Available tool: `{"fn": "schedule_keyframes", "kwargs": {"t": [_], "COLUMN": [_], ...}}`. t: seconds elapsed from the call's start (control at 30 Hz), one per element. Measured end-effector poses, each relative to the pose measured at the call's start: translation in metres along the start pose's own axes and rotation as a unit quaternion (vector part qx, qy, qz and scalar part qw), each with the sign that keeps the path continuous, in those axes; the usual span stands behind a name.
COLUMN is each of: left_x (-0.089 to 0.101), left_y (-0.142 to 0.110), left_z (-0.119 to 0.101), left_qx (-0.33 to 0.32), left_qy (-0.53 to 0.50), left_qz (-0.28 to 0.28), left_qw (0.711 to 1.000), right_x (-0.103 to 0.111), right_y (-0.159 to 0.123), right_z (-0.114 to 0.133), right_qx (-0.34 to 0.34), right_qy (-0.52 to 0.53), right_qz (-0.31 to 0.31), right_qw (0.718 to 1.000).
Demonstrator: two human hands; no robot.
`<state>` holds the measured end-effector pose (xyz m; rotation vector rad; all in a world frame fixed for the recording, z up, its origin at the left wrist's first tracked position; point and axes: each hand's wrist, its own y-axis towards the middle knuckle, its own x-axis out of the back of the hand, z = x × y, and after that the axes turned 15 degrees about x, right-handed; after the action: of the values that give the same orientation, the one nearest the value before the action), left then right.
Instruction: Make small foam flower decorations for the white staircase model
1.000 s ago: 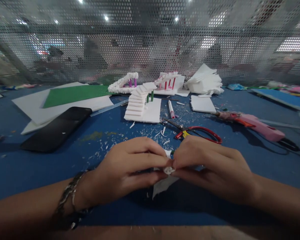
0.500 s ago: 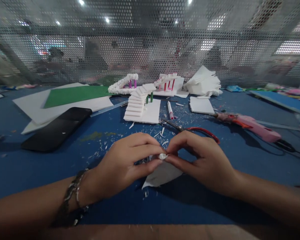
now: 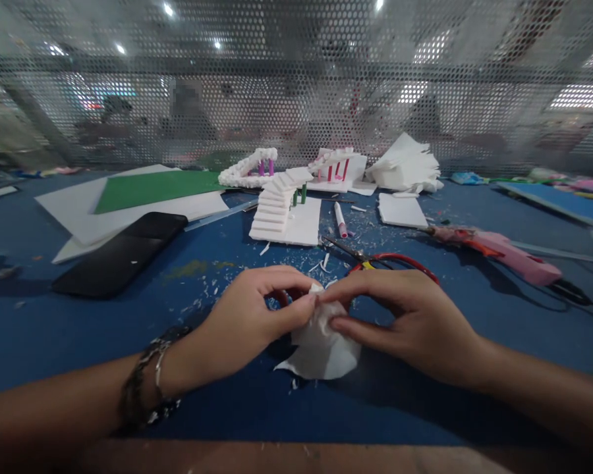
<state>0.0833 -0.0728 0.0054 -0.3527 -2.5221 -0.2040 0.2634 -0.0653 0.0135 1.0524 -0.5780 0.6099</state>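
Between my hands is a piece of thin white tissue paper (image 3: 326, 352), bunched at the top and flaring out below. My left hand (image 3: 259, 313) pinches its gathered tip between thumb and fingers. The thumb and index finger of my right hand (image 3: 405, 313) close on the tissue's right side, near the same tip. Just beyond the right hand lie red-handled scissors (image 3: 415, 260), partly covered by it. A small white staircase model (image 3: 271, 207) with green posts stands on a white foam base (image 3: 306, 224) farther back.
A black phone-like slab (image 3: 121, 253) lies left, by green and white sheets (image 3: 163, 187). A pink glue gun (image 3: 511, 253) with a cord is at right. Behind are a marker (image 3: 340, 219), a tissue stack (image 3: 405, 164), two more models and a perforated metal screen (image 3: 296, 85). White scraps litter the blue table.
The tissue has turned between my fingers: its rolled end faced me before, and now its bunched tip points up with the sheet spread below. My right hand's fingers have opened out somewhat.
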Motion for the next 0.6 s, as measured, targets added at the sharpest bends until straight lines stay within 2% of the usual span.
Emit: {"fn": "schedule_keyframes", "kwargs": {"t": [0.17, 0.27, 0.6], "left_x": [0.0007, 0.0005, -0.0022], "left_y": [0.0002, 0.0006, -0.0012], "left_z": [0.0045, 0.0045, 0.0022], "left_qx": [0.013, 0.014, -0.056], "left_qy": [0.012, 0.013, 0.028], "left_qz": [0.025, 0.042, 0.017], "left_qw": [1.0, 0.999, 0.998], "right_x": [0.0003, 0.0004, 0.0025], "right_y": [-0.0019, -0.0025, 0.0009], "right_z": [-0.0014, -0.0022, 0.0003], "right_qx": [0.073, 0.094, 0.028], "right_qy": [-0.085, -0.102, -0.069], "right_qz": [0.018, 0.024, 0.01], "right_qw": [0.994, 0.99, 0.997]}}
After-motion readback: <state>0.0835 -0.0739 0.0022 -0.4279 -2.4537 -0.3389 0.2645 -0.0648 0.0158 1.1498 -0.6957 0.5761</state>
